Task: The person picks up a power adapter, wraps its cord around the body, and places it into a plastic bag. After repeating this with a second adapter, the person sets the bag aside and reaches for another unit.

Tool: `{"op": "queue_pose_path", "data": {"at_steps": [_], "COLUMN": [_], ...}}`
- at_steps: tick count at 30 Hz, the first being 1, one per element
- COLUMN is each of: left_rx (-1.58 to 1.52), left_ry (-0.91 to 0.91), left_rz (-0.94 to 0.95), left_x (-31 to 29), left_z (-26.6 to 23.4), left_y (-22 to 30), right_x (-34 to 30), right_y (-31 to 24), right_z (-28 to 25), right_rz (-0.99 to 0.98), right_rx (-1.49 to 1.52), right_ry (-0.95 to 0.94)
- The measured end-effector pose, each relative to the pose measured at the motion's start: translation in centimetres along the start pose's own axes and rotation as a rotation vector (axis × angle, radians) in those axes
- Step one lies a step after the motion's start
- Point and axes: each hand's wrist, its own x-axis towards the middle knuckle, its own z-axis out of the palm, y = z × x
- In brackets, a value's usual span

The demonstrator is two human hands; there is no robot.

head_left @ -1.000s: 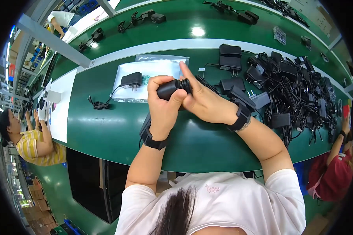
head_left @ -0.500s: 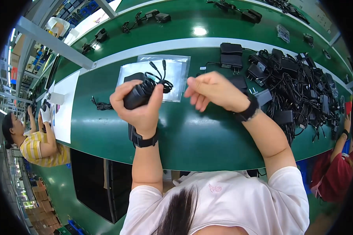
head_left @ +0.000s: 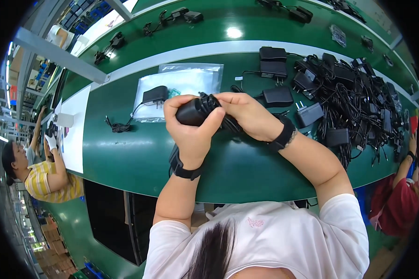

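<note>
Above the middle of the green table, my left hand is wrapped round a black power adapter. My right hand pinches its bundled black cable at the adapter's far end, so both hands meet there. Behind my left hand, a second adapter rests on clear plastic bags, its cable running left to a small coil. Close to my right hand lie a loose adapter and another with its prongs up.
A tangled heap of black adapters and cables covers the table's right side. Beyond a pale ledge, a green surface carries more adapters. A metal post stands at left. One person works at left, another at right.
My right hand has moved left onto the cable bundle. My left hand has shifted right with the adapter, uncovering the second adapter on the bags. The loose cable plugs no longer stick up.
</note>
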Motion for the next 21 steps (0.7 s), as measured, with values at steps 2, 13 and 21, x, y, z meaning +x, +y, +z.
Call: {"op": "queue_pose_path", "data": {"at_steps": [2,13,21], "left_rx": [0.116,-0.466,1.083], "left_ry": [0.053,-0.111,-0.235], "left_rz": [0.003,-0.222,0.198], "left_x": [0.3,0.1,3.4], "left_z": [-0.5,-0.4,-3.8], "left_y": [-0.6,-1.8,-5.1], "right_x": [-0.4,-0.6,-2.6], "right_y": [-0.2,1.6,-7.3], "right_z": [0.2,0.1,-0.8], "right_rz": [0.006,-0.639,-0.753], "right_rx": [-0.001,-1.071,-0.586], "right_ry": [-0.057,0.219,0.405]}}
